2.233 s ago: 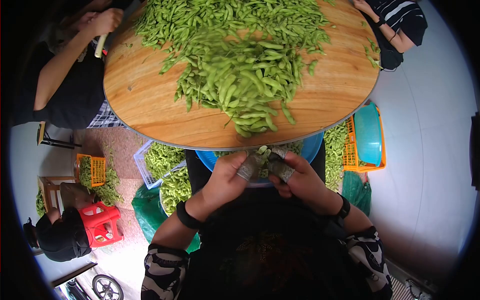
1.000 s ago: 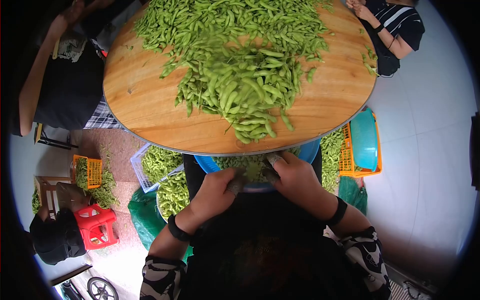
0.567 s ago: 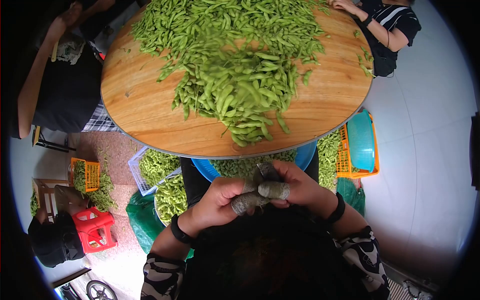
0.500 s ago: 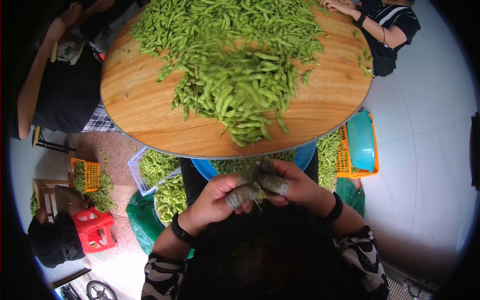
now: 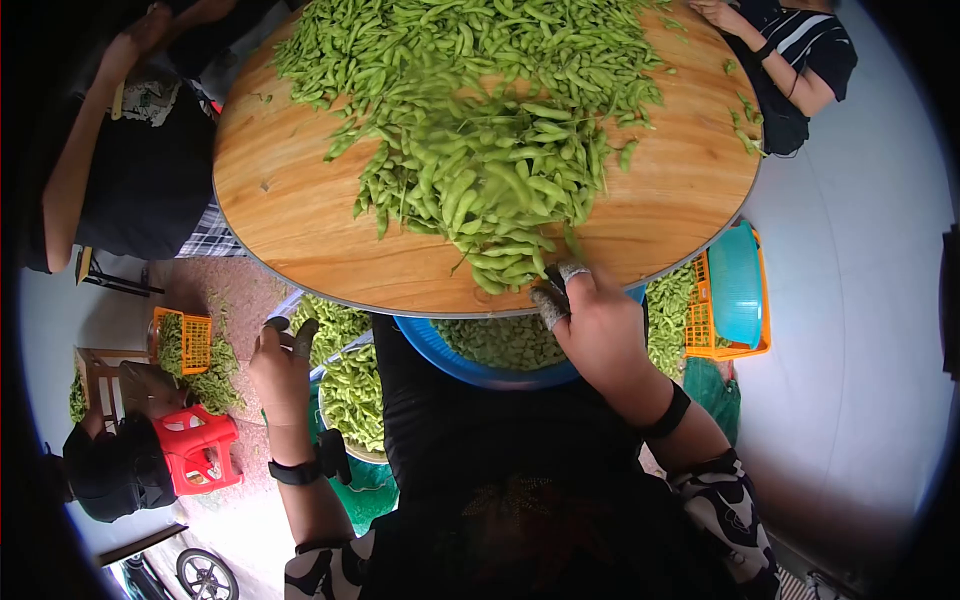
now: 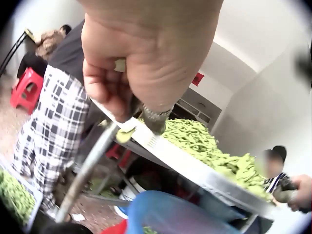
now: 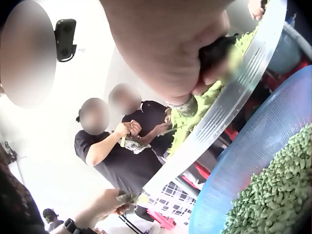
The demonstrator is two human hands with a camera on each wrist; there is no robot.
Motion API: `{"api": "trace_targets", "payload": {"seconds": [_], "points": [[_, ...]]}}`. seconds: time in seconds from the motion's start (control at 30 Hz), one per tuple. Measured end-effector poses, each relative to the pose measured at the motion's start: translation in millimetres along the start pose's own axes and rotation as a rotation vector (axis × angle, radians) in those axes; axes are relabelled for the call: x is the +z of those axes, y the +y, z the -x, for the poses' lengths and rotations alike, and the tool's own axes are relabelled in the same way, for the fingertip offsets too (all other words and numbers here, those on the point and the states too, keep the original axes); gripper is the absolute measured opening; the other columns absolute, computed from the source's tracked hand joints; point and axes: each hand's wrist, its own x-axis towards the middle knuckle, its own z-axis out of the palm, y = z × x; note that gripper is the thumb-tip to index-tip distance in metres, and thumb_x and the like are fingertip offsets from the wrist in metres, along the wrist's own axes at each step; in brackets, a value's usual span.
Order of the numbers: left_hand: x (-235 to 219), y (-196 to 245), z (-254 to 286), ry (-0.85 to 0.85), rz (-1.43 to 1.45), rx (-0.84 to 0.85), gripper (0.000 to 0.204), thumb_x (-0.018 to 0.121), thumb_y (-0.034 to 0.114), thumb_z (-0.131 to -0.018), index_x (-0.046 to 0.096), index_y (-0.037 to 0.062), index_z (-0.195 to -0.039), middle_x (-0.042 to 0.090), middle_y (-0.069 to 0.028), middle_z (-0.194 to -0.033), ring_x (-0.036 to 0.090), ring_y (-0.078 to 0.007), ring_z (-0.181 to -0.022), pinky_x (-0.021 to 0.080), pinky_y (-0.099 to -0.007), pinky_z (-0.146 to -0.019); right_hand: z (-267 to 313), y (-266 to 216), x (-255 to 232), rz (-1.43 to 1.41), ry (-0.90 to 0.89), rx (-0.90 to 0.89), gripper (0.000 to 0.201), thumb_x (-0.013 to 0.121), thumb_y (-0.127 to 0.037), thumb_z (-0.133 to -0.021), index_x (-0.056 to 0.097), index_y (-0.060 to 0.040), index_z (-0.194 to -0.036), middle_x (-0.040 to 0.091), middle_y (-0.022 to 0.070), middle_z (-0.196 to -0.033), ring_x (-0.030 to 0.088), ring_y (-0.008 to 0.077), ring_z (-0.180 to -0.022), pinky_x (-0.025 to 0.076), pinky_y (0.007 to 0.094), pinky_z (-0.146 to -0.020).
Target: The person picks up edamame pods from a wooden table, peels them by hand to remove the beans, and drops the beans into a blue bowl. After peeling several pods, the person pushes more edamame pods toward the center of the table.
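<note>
My left hand [image 5: 280,375] hangs left of the table, over the pods beside my knees, its taped thumb and forefinger apart. In the left wrist view a green pod piece [image 6: 126,135] shows just beyond the fingertips, and a small pale green bit [image 6: 120,65] lies against the palm. My right hand [image 5: 605,335] reaches to the near table edge, taped and dark-covered fingertips right at the front of the edamame pile [image 5: 500,190]. Thumb and forefinger stand apart there. Below the edge, a blue basin [image 5: 465,374] on my lap holds shelled green beans [image 7: 273,190].
The wooden table [image 5: 300,220] has a metal rim. A pale crate [image 5: 292,303] of pods and a green sack [image 5: 365,500] are at left; an orange crate [image 5: 697,320] with a teal basket [image 5: 735,285] stands right. Other people sit around; a red stool [image 5: 195,450] is behind left.
My hands were together over the basin, working a pod. They have separated: the left swung out left, the right moved forward to the pods at the table edge.
</note>
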Motion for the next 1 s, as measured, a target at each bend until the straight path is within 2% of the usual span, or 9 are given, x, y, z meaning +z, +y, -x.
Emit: {"api": "trace_targets", "payload": {"seconds": [0.13, 0.23, 0.33, 0.4, 0.43, 0.53, 0.6, 0.83, 1.0], "points": [[-2, 45, 11, 0.246, 0.164, 0.222, 0.016, 0.071, 0.017, -0.086, 0.065, 0.003, -0.092, 0.068, -0.015, -0.082, 0.067, -0.0305, -0.069, 0.053, -0.0375, -0.061, -1, 3, -6, -0.018, 0.041, -0.04, 0.031, 0.075, -0.01, -0.069, 0.062, -0.0027, -0.096, 0.061, 0.0148, -0.087, 0.062, 0.0338, -0.073, 0.051, 0.0409, -0.061], [-4, 109, 27, 0.001, 0.587, 0.484, 0.019, 0.069, -0.001, -0.08, 0.066, 0.0037, -0.098, 0.069, -0.0118, -0.09, 0.068, -0.028, -0.079, 0.055, -0.0353, -0.069, 2, 8, -8, -0.141, 0.015, -0.014, 0.032, 0.076, -0.01, -0.069, 0.063, -0.0043, -0.098, 0.063, 0.0141, -0.086, 0.064, 0.0333, -0.074, 0.052, 0.0388, -0.063], [-2, 161, 27, -0.122, 0.729, 0.797, 0.035, 0.064, -0.001, -0.077, 0.061, 0.0037, -0.112, 0.064, -0.0157, -0.105, 0.065, -0.0326, -0.091, 0.055, -0.037, -0.077, 7, 1, -30, -0.279, -0.092, -0.128, 0.031, 0.077, -0.01, -0.07, 0.065, -0.0054, -0.098, 0.064, 0.0137, -0.087, 0.065, 0.0325, -0.076, 0.053, 0.0367, -0.065], [1, 173, 26, -0.364, 0.726, 0.829, 0.035, 0.063, 0.0, -0.078, 0.061, 0.0044, -0.112, 0.065, -0.0149, -0.099, 0.065, -0.0348, -0.088, 0.054, -0.0389, -0.075, 10, 0, -40, -0.312, -0.152, -0.202, 0.03, 0.075, -0.009, -0.072, 0.062, -0.0021, -0.099, 0.064, 0.0156, -0.091, 0.066, 0.0345, -0.08, 0.054, 0.0394, -0.066], [7, 172, 26, -0.363, 0.734, 0.826, 0.035, 0.063, 0.0, -0.078, 0.061, 0.0044, -0.112, 0.065, -0.0149, -0.099, 0.065, -0.0348, -0.088, 0.054, -0.0389, -0.075, 12, 0, -44, -0.37, -0.141, -0.228, 0.03, 0.075, -0.009, -0.072, 0.062, -0.0018, -0.099, 0.064, 0.0157, -0.092, 0.066, 0.0347, -0.08, 0.054, 0.0392, -0.067], [18, 166, 24, -0.732, 0.859, 0.856, 0.03, 0.061, -0.002, -0.081, 0.06, 0.0034, -0.11, 0.066, -0.0107, -0.092, 0.066, -0.0272, -0.081, 0.054, -0.0353, -0.071, 17, 4, -46, -0.458, -0.178, -0.209, 0.032, 0.074, -0.008, -0.074, 0.061, -0.0009, -0.103, 0.064, 0.0158, -0.093, 0.066, 0.0349, -0.084, 0.054, 0.0391, -0.072], [8, 164, 23, -1.215, 1.098, 0.219, 0.022, 0.056, -0.003, -0.087, 0.059, 0.0017, -0.108, 0.065, -0.0064, -0.086, 0.064, -0.0161, -0.073, 0.054, -0.0287, -0.067, 18, 2, -43, -0.523, -0.262, -0.017, 0.037, 0.071, -0.007, -0.078, 0.058, -0.0002, -0.111, 0.064, 0.017, -0.096, 0.066, 0.0341, -0.088, 0.053, 0.0382, -0.075], [16, 155, 35, -1.038, 1.309, 0.106, 0.008, 0.053, 0.007, -0.096, 0.06, 0.0033, -0.094, 0.062, -0.0011, -0.077, 0.058, -0.0081, -0.067, 0.048, -0.0225, -0.062, 23, -5, -19, -0.817, -0.381, -0.08, 0.042, 0.062, -0.004, -0.086, 0.051, 0.0014, -0.126, 0.064, 0.0179, -0.1, 0.066, 0.0313, -0.088, 0.052, 0.0347, -0.077], [14, 153, 30, -1.014, 1.014, 0.264, 0.008, 0.053, 0.006, -0.096, 0.059, 0.0025, -0.091, 0.064, -0.0018, -0.078, 0.06, -0.0089, -0.067, 0.049, -0.0256, -0.06, 18, -6, -26, -0.906, -0.523, 0.082, 0.042, 0.057, -0.001, -0.087, 0.05, 0.001, -0.128, 0.065, 0.0109, -0.092, 0.065, 0.0183, -0.085, 0.051, 0.0317, -0.076]]}}
